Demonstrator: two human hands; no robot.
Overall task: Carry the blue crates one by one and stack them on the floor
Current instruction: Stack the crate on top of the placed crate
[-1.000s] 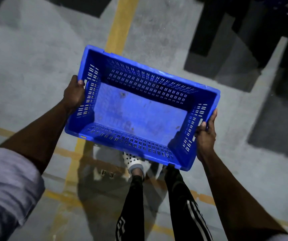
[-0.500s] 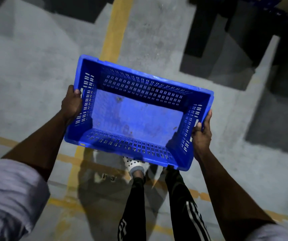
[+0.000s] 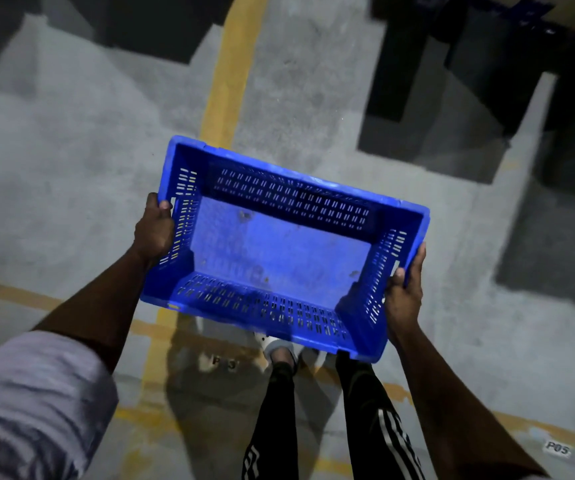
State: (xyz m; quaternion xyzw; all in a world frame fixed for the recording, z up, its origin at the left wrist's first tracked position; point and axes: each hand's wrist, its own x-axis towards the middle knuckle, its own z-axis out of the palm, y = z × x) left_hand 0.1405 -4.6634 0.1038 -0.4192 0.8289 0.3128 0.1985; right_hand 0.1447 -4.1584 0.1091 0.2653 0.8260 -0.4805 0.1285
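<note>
Blue crate (image 3: 279, 251) empty, held in air above concrete floor (image 3: 71, 168), tilted slightly. Left hand (image 3: 154, 230) grips left end wall; right hand (image 3: 404, 292) grips right end, fingers curled over rim. Person mid-carry, by my read. No stack visible on floor; set-down not yet done, remaining crates unseen.

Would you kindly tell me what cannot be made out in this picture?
Head view:
- Fingers of the left hand and right hand: mostly hidden behind the end walls of the crate.
- Shoes: mostly covered by the crate; only part of one white shoe shows.
- Top right corner: too dark to identify anything.
- Floor lettering below the crate: blurred.
</note>
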